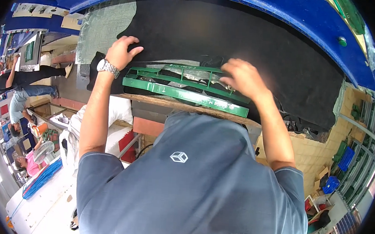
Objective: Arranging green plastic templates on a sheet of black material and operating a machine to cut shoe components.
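A wide sheet of black material (245, 38), like fabric or leather, is spread over the work surface in front of me. At its near edge lies a long green metal frame (180, 92) with cross bars, which looks like a cutting die. My left hand (121, 53), with a metal wristwatch, rests on the black sheet beyond the frame's left end. Its thumb and fingers are apart, holding nothing. Over the right part of the frame is my right hand (245, 79). Its fingers are bent but apart from the thumb, and the hand covers part of the frame.
A blue machine beam (264, 11) arches along the far side. Pale green mesh-like material (102, 28) shows at left beneath the black sheet. A wooden edge (175, 103) runs along the near side. Several people are at left; blue bins (331, 184) and racks stand at right.
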{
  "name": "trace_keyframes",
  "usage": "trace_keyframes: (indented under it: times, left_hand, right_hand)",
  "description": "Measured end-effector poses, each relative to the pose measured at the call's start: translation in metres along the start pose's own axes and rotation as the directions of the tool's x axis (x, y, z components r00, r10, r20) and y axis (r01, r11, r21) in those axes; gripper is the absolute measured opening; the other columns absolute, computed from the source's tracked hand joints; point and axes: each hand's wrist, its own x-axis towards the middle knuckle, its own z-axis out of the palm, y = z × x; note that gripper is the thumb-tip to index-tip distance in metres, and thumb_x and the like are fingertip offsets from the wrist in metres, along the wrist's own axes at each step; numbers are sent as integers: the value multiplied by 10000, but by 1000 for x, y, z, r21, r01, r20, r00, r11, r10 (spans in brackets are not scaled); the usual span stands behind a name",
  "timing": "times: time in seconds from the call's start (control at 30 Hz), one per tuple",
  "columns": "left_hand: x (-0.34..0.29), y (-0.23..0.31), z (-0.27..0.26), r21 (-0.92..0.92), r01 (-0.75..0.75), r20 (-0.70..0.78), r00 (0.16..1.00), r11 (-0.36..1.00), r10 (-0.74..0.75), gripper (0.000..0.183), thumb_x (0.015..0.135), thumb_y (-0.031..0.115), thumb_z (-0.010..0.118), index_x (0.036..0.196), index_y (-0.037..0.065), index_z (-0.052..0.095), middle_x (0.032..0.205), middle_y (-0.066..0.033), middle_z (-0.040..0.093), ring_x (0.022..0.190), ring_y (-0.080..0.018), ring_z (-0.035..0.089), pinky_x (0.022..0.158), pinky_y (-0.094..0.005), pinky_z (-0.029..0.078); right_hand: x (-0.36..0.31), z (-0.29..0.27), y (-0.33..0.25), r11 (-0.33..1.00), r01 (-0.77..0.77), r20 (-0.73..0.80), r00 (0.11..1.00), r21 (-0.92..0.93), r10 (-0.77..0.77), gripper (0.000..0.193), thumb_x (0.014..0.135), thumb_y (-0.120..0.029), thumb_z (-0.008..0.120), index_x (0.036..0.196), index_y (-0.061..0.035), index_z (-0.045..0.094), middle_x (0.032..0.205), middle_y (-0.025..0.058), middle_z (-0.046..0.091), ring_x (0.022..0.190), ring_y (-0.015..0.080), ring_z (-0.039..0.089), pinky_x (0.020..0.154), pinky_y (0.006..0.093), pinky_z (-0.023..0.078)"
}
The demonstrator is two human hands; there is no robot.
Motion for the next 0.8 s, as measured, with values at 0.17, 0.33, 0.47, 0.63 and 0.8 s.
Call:
trace_keyframes:
  times: [0.17, 0.33, 0.47, 0.63, 0.8]
  left_hand:
    - [-27, 11, -11, -105, -30, 4, 1000, 994, 31, 340, 930, 303, 805, 1167, 69, 739, 1083, -151, 741, 988, -359, 726, 860, -445, 579]
    - [-48, -6, -10, -203, 99, 4, 995, 974, -100, 301, 951, 243, 789, 1158, 30, 744, 1086, -166, 758, 990, -327, 751, 860, -400, 593]
    - [-58, -20, -7, -260, 155, -61, 982, 953, -177, 244, 974, 191, 763, 1143, 14, 752, 1093, -171, 771, 1000, -300, 767, 883, -382, 596]
    - [-54, -25, -4, -262, 189, -178, 954, 946, -240, 212, 981, 174, 750, 1130, 24, 760, 1068, -155, 780, 959, -278, 780, 854, -373, 601]
    - [-38, 2, 11, -281, 119, -150, 975, 952, -166, 188, 984, 182, 744, 1094, 30, 758, 1042, -153, 776, 930, -285, 780, 825, -377, 605]
  right_hand:
    - [12, 27, -3, 974, 49, 88, 996, -219, -30, 225, 825, -96, 719, 1042, -48, 688, 998, 99, 643, 1001, 323, 648, 901, 458, 554]
    - [0, 5, -20, 964, 169, -104, 976, -205, -194, 236, 802, -67, 678, 1033, -56, 723, 943, 64, 622, 933, 275, 626, 827, 404, 530]
    - [-1, -52, -23, 935, 190, -158, 956, -300, -245, 237, 823, -86, 698, 1056, -69, 738, 935, 48, 614, 918, 247, 612, 807, 381, 498]
    - [-25, -116, 10, 889, 119, -259, 932, -442, -254, 142, 903, -72, 735, 1045, -68, 733, 1063, 53, 687, 999, 256, 665, 854, 399, 533]
    - [-45, -117, 74, 899, -5, -300, 943, -438, -141, 267, 905, -24, 695, 1168, -63, 691, 1254, 110, 698, 1143, 304, 681, 929, 433, 559]
